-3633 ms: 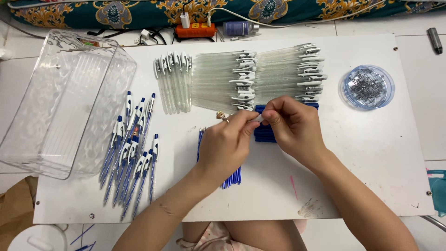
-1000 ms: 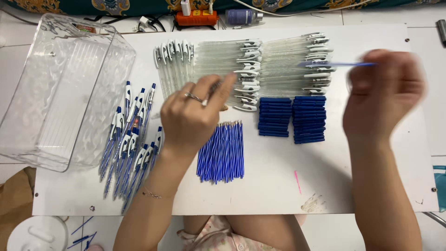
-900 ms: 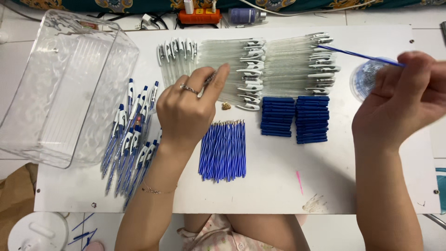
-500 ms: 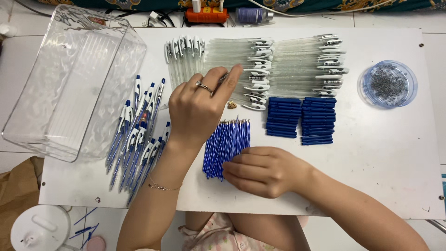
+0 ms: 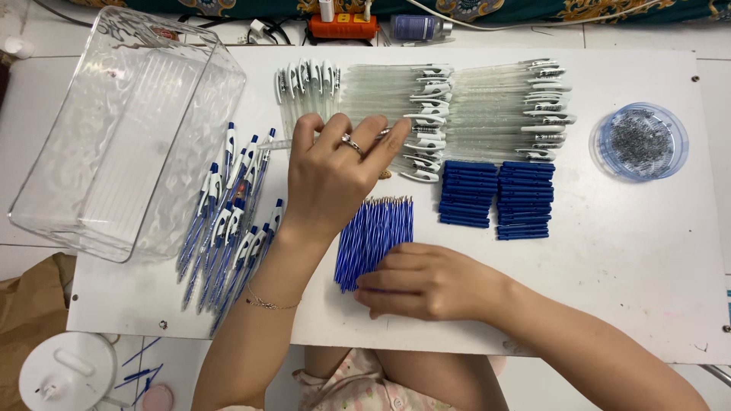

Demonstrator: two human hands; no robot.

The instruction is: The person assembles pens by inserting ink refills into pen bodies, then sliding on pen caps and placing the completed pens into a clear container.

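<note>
The left hand [image 5: 331, 175] pinches what looks like a clear pen barrel [image 5: 276, 143] above the white surface [image 5: 624, 259]; the right hand [image 5: 430, 280] rests loosely curled on the blue refills [image 5: 375, 236].

A white counter [image 5: 647, 251] stands on a pale tiled floor [image 5: 30, 99], under even, bright light. Along the top edge runs a teal patterned cloth [image 5: 624, 9], with an orange power strip [image 5: 343, 27] and cables before it. Brown paper [image 5: 30, 320] lies lower left.
</note>
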